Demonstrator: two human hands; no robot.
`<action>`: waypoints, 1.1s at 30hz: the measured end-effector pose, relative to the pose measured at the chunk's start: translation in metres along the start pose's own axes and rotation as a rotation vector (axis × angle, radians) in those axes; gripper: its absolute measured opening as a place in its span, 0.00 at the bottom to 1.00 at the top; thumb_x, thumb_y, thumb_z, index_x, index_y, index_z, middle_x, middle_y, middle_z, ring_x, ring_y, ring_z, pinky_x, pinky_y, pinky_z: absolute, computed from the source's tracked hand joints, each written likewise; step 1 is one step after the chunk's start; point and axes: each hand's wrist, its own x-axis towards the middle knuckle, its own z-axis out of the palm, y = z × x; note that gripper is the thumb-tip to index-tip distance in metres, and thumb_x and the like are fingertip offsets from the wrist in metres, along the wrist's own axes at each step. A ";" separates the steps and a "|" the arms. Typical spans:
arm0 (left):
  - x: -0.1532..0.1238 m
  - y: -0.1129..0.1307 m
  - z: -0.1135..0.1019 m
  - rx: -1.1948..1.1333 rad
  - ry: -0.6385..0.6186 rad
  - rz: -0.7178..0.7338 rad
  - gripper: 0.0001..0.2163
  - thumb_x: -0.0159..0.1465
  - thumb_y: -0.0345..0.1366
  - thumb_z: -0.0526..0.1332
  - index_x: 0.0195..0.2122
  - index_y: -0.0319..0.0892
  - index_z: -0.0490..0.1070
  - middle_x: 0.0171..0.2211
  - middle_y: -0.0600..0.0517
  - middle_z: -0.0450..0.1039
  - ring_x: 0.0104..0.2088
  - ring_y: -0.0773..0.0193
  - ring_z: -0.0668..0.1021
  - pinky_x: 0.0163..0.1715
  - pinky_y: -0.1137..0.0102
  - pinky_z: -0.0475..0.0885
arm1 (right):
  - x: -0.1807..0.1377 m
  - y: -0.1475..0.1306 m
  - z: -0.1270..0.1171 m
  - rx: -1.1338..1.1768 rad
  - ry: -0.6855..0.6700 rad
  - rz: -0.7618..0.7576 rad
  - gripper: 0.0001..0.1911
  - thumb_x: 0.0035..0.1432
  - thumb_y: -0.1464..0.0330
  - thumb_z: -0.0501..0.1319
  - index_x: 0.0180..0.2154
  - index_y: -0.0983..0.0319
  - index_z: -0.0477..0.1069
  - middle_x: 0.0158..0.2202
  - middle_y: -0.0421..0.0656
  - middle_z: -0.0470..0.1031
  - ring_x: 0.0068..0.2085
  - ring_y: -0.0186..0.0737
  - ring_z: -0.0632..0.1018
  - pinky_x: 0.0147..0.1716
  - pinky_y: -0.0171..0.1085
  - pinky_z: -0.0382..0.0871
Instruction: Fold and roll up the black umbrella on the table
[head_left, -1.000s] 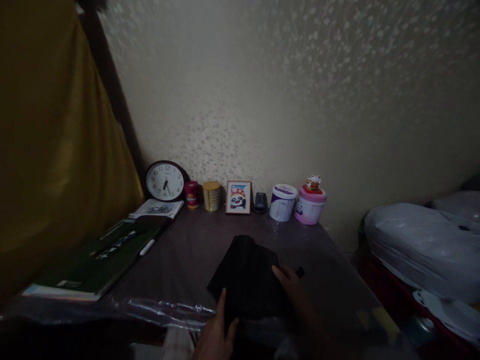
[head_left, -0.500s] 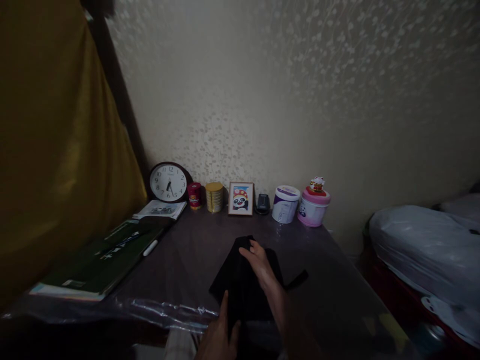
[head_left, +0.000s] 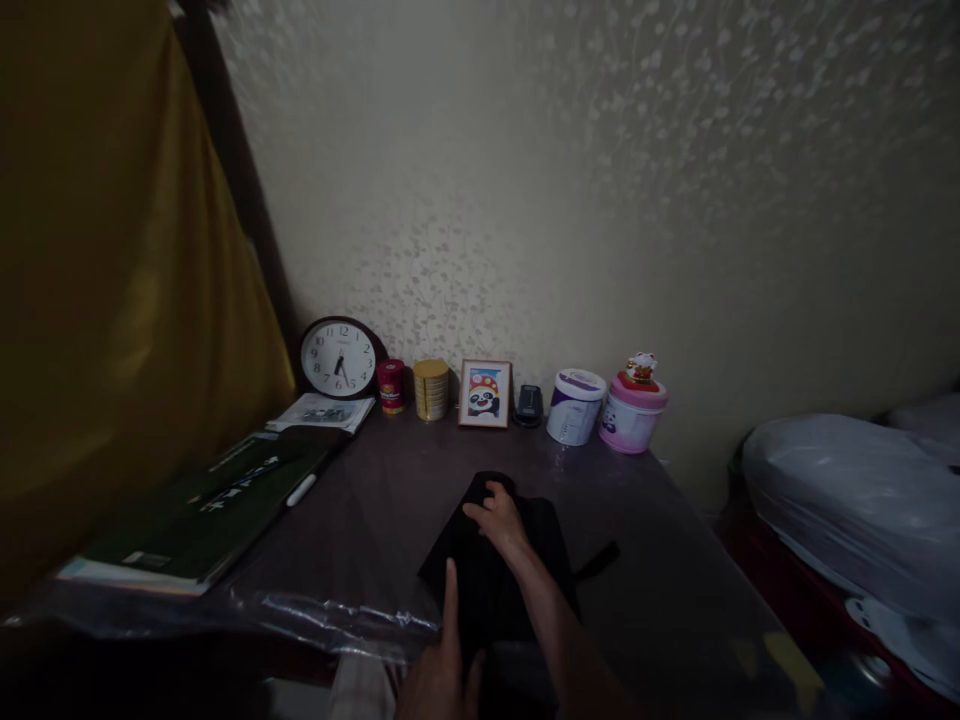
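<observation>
A black fabric piece, bag-like and with a short strap out to its right, lies near the front of the table; its exact kind is hard to make out in the dim light. Over its far part, my right hand has thumb and fingers curled on a fold of the fabric. My left hand rests at the near left edge, index finger stretched forward along the fabric and thumb apart. Its other fingers are out of sight.
Along the wall stand a clock, a red tin, a yellow can, a picture frame, a small dark device and two tubs. Left lie a green book and white pen. Plastic sheeting edges the table.
My right hand has shifted slightly left over the fabric, its fingers in a different pose. The left index finger reaches a little farther forward. The fabric's far edge looks rounder.
</observation>
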 end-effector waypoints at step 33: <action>0.016 -0.024 0.012 0.086 -0.054 0.005 0.29 0.63 0.34 0.45 0.63 0.45 0.31 0.40 0.47 0.77 0.33 0.63 0.79 0.34 0.74 0.69 | 0.028 0.030 -0.041 -0.558 0.026 -0.718 0.18 0.62 0.66 0.47 0.52 0.59 0.64 0.56 0.45 0.63 0.59 0.40 0.61 0.56 0.47 0.56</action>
